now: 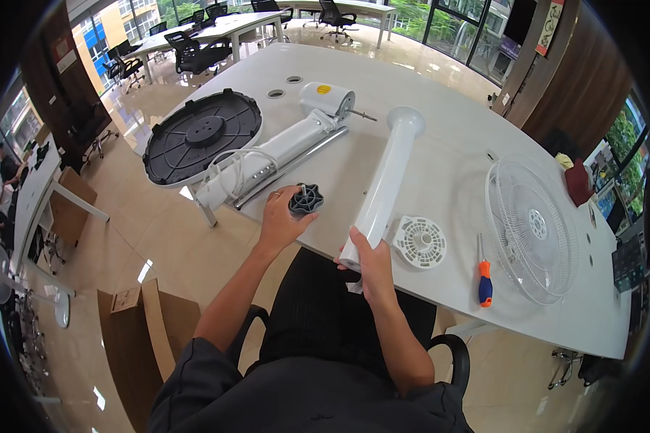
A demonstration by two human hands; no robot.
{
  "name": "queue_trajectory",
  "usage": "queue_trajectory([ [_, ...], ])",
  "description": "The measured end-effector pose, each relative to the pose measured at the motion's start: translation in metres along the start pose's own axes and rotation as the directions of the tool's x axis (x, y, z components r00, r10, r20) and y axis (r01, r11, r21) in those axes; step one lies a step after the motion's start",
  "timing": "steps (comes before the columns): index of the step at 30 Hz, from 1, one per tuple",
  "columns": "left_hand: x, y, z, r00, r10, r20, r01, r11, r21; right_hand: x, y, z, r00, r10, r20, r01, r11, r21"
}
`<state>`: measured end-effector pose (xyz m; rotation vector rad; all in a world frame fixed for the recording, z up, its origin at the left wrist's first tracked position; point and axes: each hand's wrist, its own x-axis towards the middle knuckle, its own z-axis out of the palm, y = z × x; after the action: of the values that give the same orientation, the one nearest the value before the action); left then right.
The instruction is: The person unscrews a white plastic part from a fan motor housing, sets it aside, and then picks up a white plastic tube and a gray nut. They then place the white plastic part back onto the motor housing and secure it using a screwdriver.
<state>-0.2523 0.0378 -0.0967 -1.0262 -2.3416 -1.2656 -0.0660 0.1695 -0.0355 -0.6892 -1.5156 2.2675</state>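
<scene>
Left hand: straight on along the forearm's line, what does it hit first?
With the black knob in its grip, the left hand would probably meet the metal rod first; its height above the table is unclear, so it might pass over.

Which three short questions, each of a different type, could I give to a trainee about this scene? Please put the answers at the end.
1. What does the left hand hold?
2. True or false: the orange-and-blue screwdriver lies between the white vented disc and the wire grille.
3. Where does the right hand grip the white tube?
A) at its flared far end
B) at its middle
C) at its near end

Key: 1. The dark star-shaped knob. 2. True. 3. C.
</scene>
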Motion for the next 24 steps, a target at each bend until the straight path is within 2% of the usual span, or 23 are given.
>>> queue_trajectory([
  [6,-0.010,-0.015,-0.007,0.996,0.057,-0.067,-0.056,0.998,0.028,0.042,0.012,0.018,0.997,-0.052,-0.052,0.051,0.999,-0.018],
  [9,-0.012,-0.019,-0.009,0.996,0.015,-0.091,-0.018,0.999,-0.034,0.061,0.011,0.030,0.994,-0.073,-0.083,0.064,0.992,-0.106],
  [12,-0.017,-0.027,-0.013,0.998,0.007,-0.062,-0.011,0.997,-0.077,0.078,0.016,0.042,0.993,-0.031,-0.115,0.010,0.984,-0.181],
  [14,-0.023,-0.033,-0.016,0.990,-0.070,-0.121,0.051,0.987,-0.150,0.094,0.026,0.045,0.996,0.011,-0.087,-0.044,0.922,-0.384],
  [15,-0.025,-0.030,-0.021,0.992,-0.054,-0.111,0.036,0.987,-0.154,0.096,0.023,0.049,0.995,0.002,-0.101,-0.040,0.927,-0.374],
  [17,-0.029,-0.015,-0.042,0.977,-0.130,-0.169,0.086,0.966,-0.246,0.097,0.018,0.057,0.995,-0.002,-0.101,-0.055,0.832,-0.553],
  [19,-0.034,-0.001,-0.054,0.979,-0.114,-0.169,0.074,0.972,-0.224,0.099,0.017,0.061,0.993,-0.023,-0.115,-0.044,0.840,-0.541],
  [21,-0.041,0.004,-0.061,0.974,-0.121,-0.191,0.064,0.957,-0.282,0.101,0.016,0.068,0.991,-0.057,-0.121,-0.027,0.804,-0.594],
  [24,-0.046,0.009,-0.062,0.974,-0.109,-0.197,0.040,0.945,-0.325,0.107,0.015,0.070,0.994,-0.013,-0.108,-0.056,0.788,-0.614],
])
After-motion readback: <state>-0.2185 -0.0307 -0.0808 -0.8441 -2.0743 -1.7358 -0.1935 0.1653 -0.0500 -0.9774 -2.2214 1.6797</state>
